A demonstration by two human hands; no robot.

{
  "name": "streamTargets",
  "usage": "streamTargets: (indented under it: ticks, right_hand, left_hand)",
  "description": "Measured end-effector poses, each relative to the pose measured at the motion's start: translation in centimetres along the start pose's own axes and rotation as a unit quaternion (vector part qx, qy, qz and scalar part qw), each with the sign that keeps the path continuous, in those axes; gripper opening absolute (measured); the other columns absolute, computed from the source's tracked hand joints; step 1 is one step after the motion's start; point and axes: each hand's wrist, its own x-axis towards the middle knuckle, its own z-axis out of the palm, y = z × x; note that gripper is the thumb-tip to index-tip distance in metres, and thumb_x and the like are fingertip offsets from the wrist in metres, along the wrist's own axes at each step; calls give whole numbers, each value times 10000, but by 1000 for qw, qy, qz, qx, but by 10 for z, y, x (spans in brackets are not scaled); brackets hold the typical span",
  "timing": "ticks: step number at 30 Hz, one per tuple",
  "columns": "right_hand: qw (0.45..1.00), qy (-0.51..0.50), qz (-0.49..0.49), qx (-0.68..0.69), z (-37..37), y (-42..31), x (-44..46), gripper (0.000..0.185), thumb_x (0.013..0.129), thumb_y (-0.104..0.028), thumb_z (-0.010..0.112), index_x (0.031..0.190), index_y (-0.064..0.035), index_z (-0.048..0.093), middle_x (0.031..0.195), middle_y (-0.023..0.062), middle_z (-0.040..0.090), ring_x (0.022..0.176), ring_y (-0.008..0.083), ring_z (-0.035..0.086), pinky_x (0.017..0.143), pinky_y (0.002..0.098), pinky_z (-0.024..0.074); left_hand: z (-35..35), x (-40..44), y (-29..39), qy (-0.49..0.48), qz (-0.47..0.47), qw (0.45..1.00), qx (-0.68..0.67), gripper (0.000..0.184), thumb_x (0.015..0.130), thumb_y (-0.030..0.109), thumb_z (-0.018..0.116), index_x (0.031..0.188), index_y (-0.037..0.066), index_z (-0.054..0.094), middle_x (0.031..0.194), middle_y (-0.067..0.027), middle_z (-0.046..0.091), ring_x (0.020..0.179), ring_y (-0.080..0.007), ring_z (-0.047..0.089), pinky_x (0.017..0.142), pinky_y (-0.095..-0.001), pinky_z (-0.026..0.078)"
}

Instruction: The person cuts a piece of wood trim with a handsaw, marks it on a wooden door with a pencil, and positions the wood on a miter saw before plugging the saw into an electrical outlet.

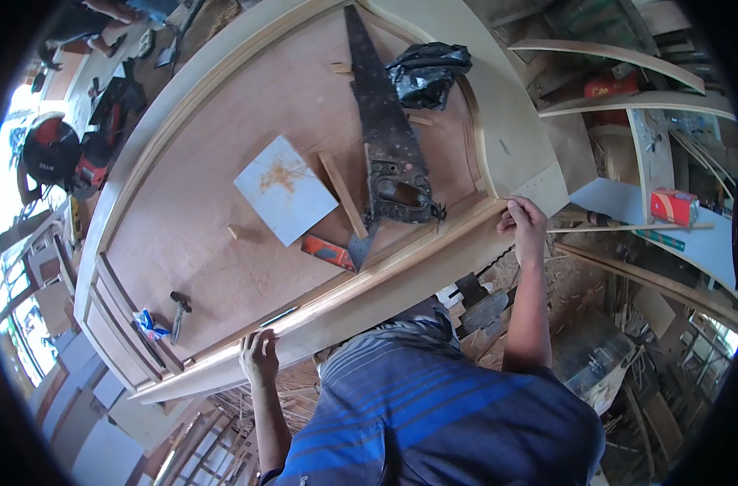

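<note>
A long thin wooden moulding [385,255] lies along the near edge of a large curved wooden panel [215,194]. My left hand [259,355] touches the moulding's edge, its fingers bent; a pen [279,316] lies just above it. At the moulding's right end, my right hand [523,217] has its fingers curled against the strip beside the panel's corner. Between the hands, on the panel, lie a handsaw [385,121], a square with an orange handle [328,252], a white board with sawdust [284,190] and a wood stick [342,194].
A black plastic bag [429,74] and a hammer [179,316] rest on the panel. A red circular-bladed power saw [57,154] stands left. At the right are a red box [673,207] and curved wood pieces [612,58]. Another person's legs [101,36] show at top left.
</note>
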Motion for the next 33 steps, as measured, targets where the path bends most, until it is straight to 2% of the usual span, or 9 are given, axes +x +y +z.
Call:
streamTargets:
  ticks: [4,7,13,16,17,22,27,30,33]
  right_hand:
    - [999,-36,-6,-34,-8,-3,4,232,1120,-176,716,1223,20,786,860,42,705,631,123,703,566,280,593]
    - [985,-38,-43,-162,-25,-3,15,241,1111,-204,745,1209,14,781,840,36,718,637,108,689,567,267,561]
    - [963,14,-90,-255,-29,-9,9,197,1086,-190,774,1118,3,796,803,29,739,689,105,678,657,298,568]
    - [916,142,-255,-276,-15,-20,9,192,1082,-182,771,1077,7,806,826,30,752,729,107,678,716,306,572]
    - [927,134,-241,-253,-3,-30,5,174,1065,-170,784,1080,1,810,851,34,762,767,99,682,741,298,568]
    - [929,-107,-310,-172,125,-66,-46,123,1027,-134,810,1078,-22,815,948,67,794,812,119,720,753,315,582]
    - [835,-242,-426,-249,224,-56,-71,112,953,-94,830,1053,-45,825,955,130,788,848,277,763,768,382,606]
    - [768,-379,-350,-381,250,-56,-101,182,920,-145,856,1076,-58,821,963,147,773,911,345,755,834,446,613]
    - [712,-421,-424,-369,274,-37,-138,235,925,-215,860,1096,-65,803,978,139,757,974,359,742,903,481,604]
  left_hand:
    - [1,-2,3,22,-14,1000,-4,154,924,133,831,1075,134,797,1069,-88,788,1036,-367,725,901,-487,581]
    - [3,-3,2,14,-26,999,-19,139,917,115,814,1052,139,800,1050,-82,776,1036,-359,719,905,-481,576]
    - [4,-6,1,24,-28,999,-16,169,901,97,807,1060,153,805,1056,-80,773,1040,-359,718,909,-486,577]
    - [4,-6,2,33,-27,999,-19,162,906,107,808,1061,155,806,1057,-80,774,1045,-363,720,908,-488,578]
    - [3,-7,2,36,-26,999,-20,158,909,111,808,1061,155,806,1057,-80,774,1047,-363,720,907,-488,579]
    - [4,-9,0,32,-33,999,-14,135,920,162,828,1055,162,814,1071,-69,780,1061,-345,727,915,-489,587]
    - [4,-9,3,53,-36,998,-21,113,896,167,850,1002,174,813,1031,-47,768,1062,-318,727,903,-464,595]
    - [2,-9,6,61,-52,996,-34,59,894,173,847,943,173,813,1018,-45,760,1068,-316,721,907,-463,592]
    - [6,-11,2,65,-61,996,-28,41,909,191,835,937,174,810,1046,-45,753,1088,-314,714,919,-464,590]
